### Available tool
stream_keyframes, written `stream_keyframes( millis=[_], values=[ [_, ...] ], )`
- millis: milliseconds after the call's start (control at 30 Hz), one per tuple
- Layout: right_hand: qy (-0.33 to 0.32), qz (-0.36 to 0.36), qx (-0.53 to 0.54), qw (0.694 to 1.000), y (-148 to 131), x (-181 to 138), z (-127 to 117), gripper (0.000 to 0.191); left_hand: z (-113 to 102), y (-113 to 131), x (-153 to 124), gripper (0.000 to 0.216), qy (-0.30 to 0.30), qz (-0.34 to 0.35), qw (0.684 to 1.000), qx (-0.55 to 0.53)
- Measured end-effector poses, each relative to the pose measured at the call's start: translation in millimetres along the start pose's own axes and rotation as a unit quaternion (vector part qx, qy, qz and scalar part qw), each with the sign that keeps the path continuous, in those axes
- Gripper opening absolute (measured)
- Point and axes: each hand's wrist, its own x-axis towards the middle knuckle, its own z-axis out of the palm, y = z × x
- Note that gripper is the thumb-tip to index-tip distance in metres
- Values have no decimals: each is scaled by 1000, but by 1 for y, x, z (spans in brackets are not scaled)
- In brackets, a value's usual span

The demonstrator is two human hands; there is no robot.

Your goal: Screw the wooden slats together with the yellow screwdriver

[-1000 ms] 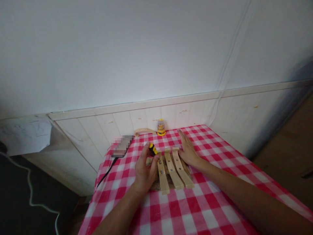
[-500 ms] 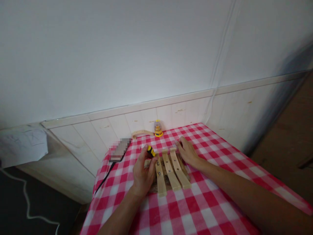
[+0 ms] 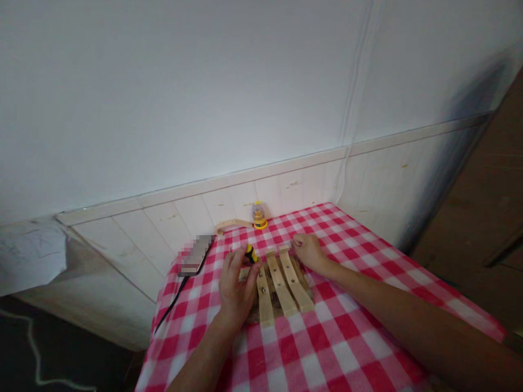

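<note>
In the middle of the table lies a rough-barked wood slab [image 3: 254, 316] bearing three pale curved wooden strips [image 3: 286, 298] with holes along them. The leftmost strip [image 3: 266, 310] has shiny metal bits at its two holes. My left hand [image 3: 236, 288] is closed around a small yellow and black screwdriver [image 3: 251, 254] near that strip's far end; its tip is hidden. At the slab's far right corner my right hand [image 3: 310, 253] has its fingers curled in beside the rightmost strip's far end. What those fingers hold, if anything, cannot be made out.
A red and white checked cloth [image 3: 347, 337] covers the table. Toward the wall stand a yellow-capped clear container [image 3: 259, 216] and another curved wooden strip [image 3: 232, 223]. A blurred-out flat device [image 3: 197, 255] with a black cable [image 3: 174, 302] lies at the left edge.
The view has shifted slightly, moving the scene leftward. My right hand's fingers look more curled than before. My left hand still holds the screwdriver in about the same spot.
</note>
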Motion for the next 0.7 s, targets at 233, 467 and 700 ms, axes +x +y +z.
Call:
stream_keyframes(
  millis=[233,467,700],
  values=[
    [-91,24,-48,994,-2,1,0,38,5,-9,-8,55,6,-48,999,-21],
    [-116,30,-88,989,-9,1,-2,37,6,-10,-13,56,-5,-83,996,-27],
    [-123,19,-123,985,-17,0,-5,37,6,-7,-14,50,-15,-54,998,-2]
  ],
)
